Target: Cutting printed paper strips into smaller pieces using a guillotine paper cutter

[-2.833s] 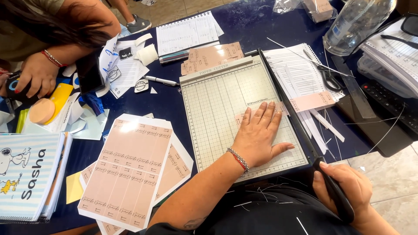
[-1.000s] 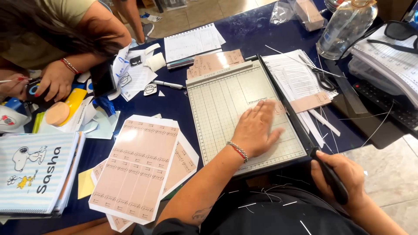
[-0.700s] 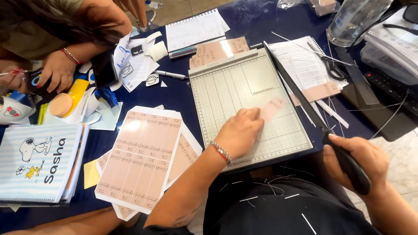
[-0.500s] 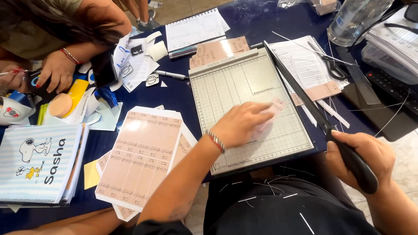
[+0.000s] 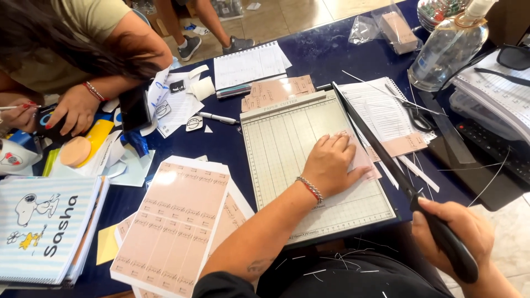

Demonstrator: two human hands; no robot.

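A grey paper cutter (image 5: 287, 138) with a gridded bed lies on the dark blue table. My left hand (image 5: 330, 164) presses flat on a small pink printed slip (image 5: 361, 160) at the bed's right edge, against the blade line. My right hand (image 5: 458, 237) grips the black handle of the cutter's long blade arm (image 5: 375, 143), which is lifted at an angle over the right edge. Cut pink slips (image 5: 406, 144) lie just right of the blade. A stack of pink printed sheets (image 5: 176, 221) sits left of the cutter.
Another person's hand (image 5: 74, 107) works at the far left among stickers and a yellow tool. A striped notebook (image 5: 44, 232), a pen (image 5: 218, 117), white lined sheets (image 5: 248, 65), scissors (image 5: 417, 116), a clear bottle (image 5: 447, 49) and a black keyboard (image 5: 488, 149) crowd the table.
The blade arm, down along the cutter edge earlier, is now raised in my right hand. My left hand pulled back, then slid the pink slip right, up to the blade line.
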